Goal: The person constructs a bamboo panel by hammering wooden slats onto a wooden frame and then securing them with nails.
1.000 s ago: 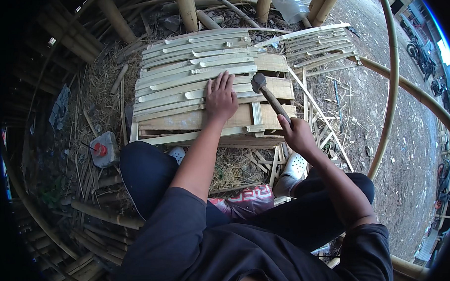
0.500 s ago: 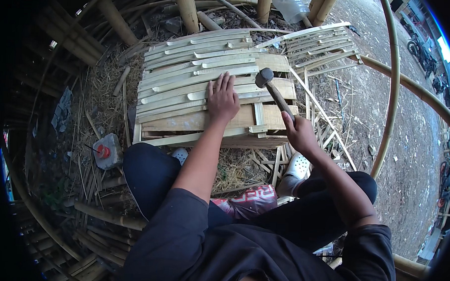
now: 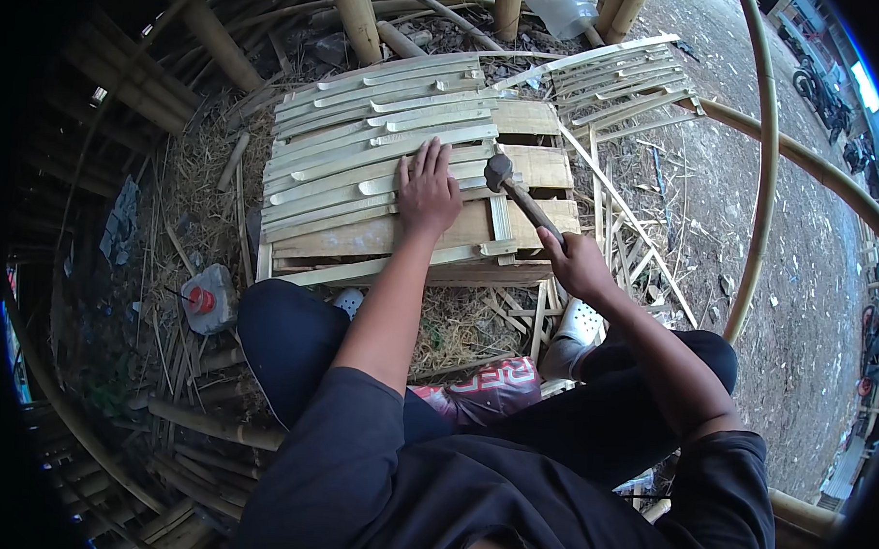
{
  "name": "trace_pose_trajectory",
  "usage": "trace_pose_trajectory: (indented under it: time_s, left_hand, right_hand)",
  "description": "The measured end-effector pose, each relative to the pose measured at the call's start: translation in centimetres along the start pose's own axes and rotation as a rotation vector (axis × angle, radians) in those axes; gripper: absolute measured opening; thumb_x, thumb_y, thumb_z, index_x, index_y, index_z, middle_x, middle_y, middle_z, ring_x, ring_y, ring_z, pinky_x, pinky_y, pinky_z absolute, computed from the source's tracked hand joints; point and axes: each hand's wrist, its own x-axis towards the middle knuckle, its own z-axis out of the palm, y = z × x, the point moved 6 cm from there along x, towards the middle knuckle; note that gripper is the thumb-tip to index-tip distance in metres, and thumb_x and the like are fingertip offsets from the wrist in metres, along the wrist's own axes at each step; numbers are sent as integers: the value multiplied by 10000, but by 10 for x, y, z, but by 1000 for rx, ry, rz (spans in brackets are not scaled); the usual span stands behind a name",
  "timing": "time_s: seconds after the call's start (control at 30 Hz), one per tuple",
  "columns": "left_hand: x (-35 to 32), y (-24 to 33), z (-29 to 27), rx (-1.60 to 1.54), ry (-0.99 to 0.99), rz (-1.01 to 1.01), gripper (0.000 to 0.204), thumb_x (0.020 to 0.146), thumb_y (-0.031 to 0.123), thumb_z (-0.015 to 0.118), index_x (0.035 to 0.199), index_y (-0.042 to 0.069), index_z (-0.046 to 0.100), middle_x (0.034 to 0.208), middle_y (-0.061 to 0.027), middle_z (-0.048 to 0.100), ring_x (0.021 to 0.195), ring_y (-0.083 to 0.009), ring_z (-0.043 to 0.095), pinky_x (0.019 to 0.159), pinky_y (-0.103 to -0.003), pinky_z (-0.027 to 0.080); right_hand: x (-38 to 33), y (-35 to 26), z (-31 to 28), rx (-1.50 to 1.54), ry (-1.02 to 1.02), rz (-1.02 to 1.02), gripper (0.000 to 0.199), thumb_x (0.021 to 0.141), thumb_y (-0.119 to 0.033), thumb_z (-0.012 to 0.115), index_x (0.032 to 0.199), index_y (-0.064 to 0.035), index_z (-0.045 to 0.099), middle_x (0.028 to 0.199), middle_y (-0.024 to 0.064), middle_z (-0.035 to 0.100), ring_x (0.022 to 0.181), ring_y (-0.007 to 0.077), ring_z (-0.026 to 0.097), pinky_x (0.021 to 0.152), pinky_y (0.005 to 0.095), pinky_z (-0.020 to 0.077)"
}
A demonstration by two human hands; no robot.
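Flat on a panel of pale split-bamboo slats [image 3: 347,160] lies my left hand [image 3: 429,192], its fingers stretched out over the strips. The slats run side by side across a low wooden bench [image 3: 535,167] made of boards. My right hand [image 3: 581,265] is wrapped round the wooden handle of a hammer [image 3: 524,202]. Its dark metal head is at the right ends of the slats, near an upright cross strip [image 3: 500,219]; whether it touches them I cannot tell.
A second slatted bamboo panel [image 3: 620,82] lies beyond the bench at the right. Loose strips [image 3: 635,209] and straw cover the ground. On the left stands a grey block with a red object [image 3: 201,300] on it. A curved bamboo pole [image 3: 765,170] rises at the right.
The hammer has come down and to the left, toward the slat ends, and my right hand has lowered slightly. My left hand stays flat on the slats. The view has shifted a little.
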Motion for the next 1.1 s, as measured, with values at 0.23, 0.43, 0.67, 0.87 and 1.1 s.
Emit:
trace_pose_trajectory:
  time_s: [0.23, 0.43, 0.67, 0.87, 1.1]
  left_hand:
    - [-1, 0, 0, 12, 9, 1, 555, 973, 253, 439, 1512, 128, 467, 1621, -50, 401, 1517, -217, 331, 1259, -523, 170]
    - [5, 5, -1, -11, -14, 0, 557, 977, 256, 433, 1520, 134, 454, 1625, -43, 395, 1524, -206, 313, 1262, -515, 167]
    - [-2, -6, -2, -9, 47, 5, 515, 990, 229, 439, 1492, 116, 475, 1599, -73, 428, 1504, -228, 355, 1248, -510, 209]
    - [0, 8, -8, 25, 80, 40, 497, 999, 231, 444, 1476, 99, 491, 1582, -66, 451, 1500, -224, 362, 1249, -518, 205]
    - [-6, 32, -18, -240, -37, 394, 380, 1007, 178, 504, 1372, 181, 611, 1443, -46, 591, 1416, -263, 478, 1237, -575, 214]
  right_hand:
    - [-6, -23, -22, 43, 71, -91, 657, 1037, -526, 523, 793, 69, 656, 665, 273, 626, 651, 437, 653, 636, 506, 497]
    - [-15, -15, -21, 136, 216, -271, 550, 1052, -414, 540, 787, 65, 602, 668, 281, 616, 645, 445, 647, 622, 521, 484]
    - [-14, -29, 6, -174, -22, -94, 699, 1023, -567, 506, 846, 79, 707, 721, 285, 672, 727, 449, 694, 720, 525, 541]
    - [-42, -35, -57, 530, -208, 312, 644, 1023, -617, 501, 756, -36, 586, 574, -10, 468, 499, 131, 473, 454, 361, 396]
    - [-40, -46, -110, 1097, -292, 341, 469, 1075, -527, 441, 766, -180, 382, 591, -79, 293, 465, 74, 293, 444, 274, 271]
